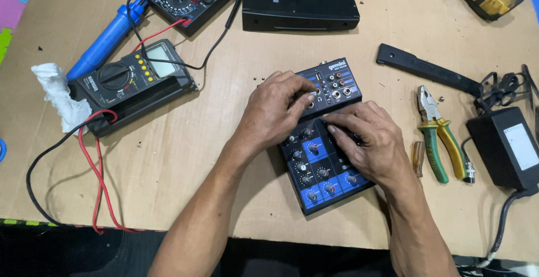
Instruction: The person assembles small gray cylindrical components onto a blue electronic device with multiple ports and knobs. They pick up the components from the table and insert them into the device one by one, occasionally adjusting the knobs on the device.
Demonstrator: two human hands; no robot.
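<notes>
Both hands on small black/blue audio mixer (323,164) at centre of cardboard-covered table (185,159). Left hand (275,111) covers upper-left of panel, fingertips by jacks/knobs near top; right hand (373,142) lies across mid panel, fingers pressed on knobs. Left of mixer: black multimeter (126,83) w/ red + black leads, white rag (62,94), blue tool (109,35). Right: green/yellow-handled pliers (438,134), black power adapter (508,145). Black box (297,1) at top edge.

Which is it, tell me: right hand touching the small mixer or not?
Touching. The head view shows the right hand lying flat on the small mixer, fingers pressed against its knobs.
</notes>
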